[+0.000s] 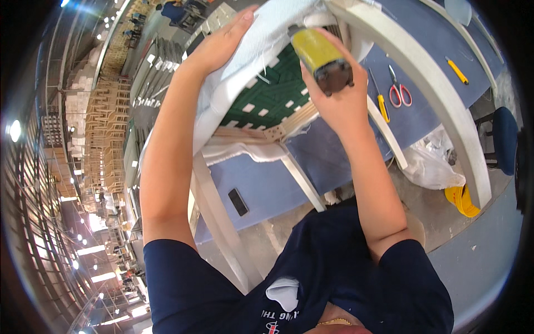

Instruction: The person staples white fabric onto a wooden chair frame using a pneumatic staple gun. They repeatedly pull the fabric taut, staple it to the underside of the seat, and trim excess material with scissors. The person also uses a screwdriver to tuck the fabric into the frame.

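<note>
An upturned chair frame with pale wooden legs (439,83) lies before me, its seat underside crossed by dark green webbing (264,103). White fabric (264,36) wraps over the seat edge, with loose frayed margins and threads. My left hand (225,42) lies flat on the fabric along the far left edge, fingers stretched out. My right hand (345,97) is closed round a power tool with a yellow body and black end cap (318,53), which looks like a staple gun. It is held over the right side of the seat; its nose is hidden.
On the blue-grey table (267,186) lie a black phone (238,202), a yellow-handled screwdriver (383,108), red-handled scissors (400,96) and a yellow utility knife (457,71). A clear plastic bag (431,164), yellow roll (463,201) and dark stool (503,140) are at right. Stacked wooden frames (105,133) stand left.
</note>
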Demonstrator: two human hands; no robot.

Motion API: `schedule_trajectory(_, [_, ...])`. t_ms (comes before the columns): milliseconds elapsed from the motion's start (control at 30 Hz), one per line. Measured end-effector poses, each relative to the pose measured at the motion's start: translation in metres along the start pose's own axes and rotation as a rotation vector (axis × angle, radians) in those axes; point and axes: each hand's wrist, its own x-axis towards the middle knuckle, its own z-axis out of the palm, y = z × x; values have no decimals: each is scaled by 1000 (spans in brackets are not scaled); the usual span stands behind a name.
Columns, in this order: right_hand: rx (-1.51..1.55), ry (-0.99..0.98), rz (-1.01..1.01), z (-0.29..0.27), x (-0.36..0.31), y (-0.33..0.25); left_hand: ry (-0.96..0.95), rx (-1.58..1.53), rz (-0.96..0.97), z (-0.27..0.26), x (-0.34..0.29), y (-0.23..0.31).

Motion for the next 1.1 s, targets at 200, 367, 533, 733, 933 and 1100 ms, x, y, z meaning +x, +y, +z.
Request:
schedule_trajectory(200, [-118,69,-19,4,0,-1,-61,271,233,1,-29,41])
schedule_trajectory(367, [-154,59,9,0,1,-12,-35,433,191,3,-40,57])
schedule_trajectory(533, [-154,-47,-56,-1,-6,-17,-36,469,278,2,-42,59])
schedule_trajectory(733, [-92,-62,-44,3,-8,-15,9,551,370,3,-41,52])
schedule_trajectory(933, [-72,-44,-63,8,-9,-17,119,550,372,16,-42,39])
schedule_trajectory(1100, [-113,-65,-58,12,-8,-16,140,535,412,18,-42,35])
